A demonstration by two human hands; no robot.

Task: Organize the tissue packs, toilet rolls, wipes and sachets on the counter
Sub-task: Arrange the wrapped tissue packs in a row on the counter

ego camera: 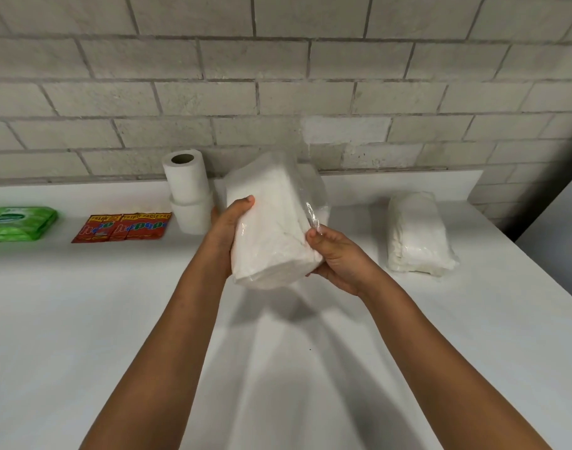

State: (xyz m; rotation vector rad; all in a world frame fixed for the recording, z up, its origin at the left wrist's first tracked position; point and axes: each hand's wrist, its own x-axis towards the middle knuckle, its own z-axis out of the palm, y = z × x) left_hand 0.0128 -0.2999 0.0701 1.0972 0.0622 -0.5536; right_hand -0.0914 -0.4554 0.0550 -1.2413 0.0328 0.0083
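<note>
A white tissue pack [271, 219] in clear plastic wrap hangs tilted above the counter, gripped from both sides. My left hand [227, 232] holds its left side, thumb on top. My right hand [335, 258] holds its lower right corner. A second white tissue pack [417, 233] lies on the counter to the right. Two toilet rolls [188, 193] stand stacked against the wall, just left of the held pack. Red sachets [122, 227] lie flat in a strip to their left. Green wipes packs [18, 222] sit stacked at the far left edge.
The white counter [115, 319] runs along a grey block wall [278, 76]. Its right edge [518, 245] slants down toward the near right, with a dark gap beyond it.
</note>
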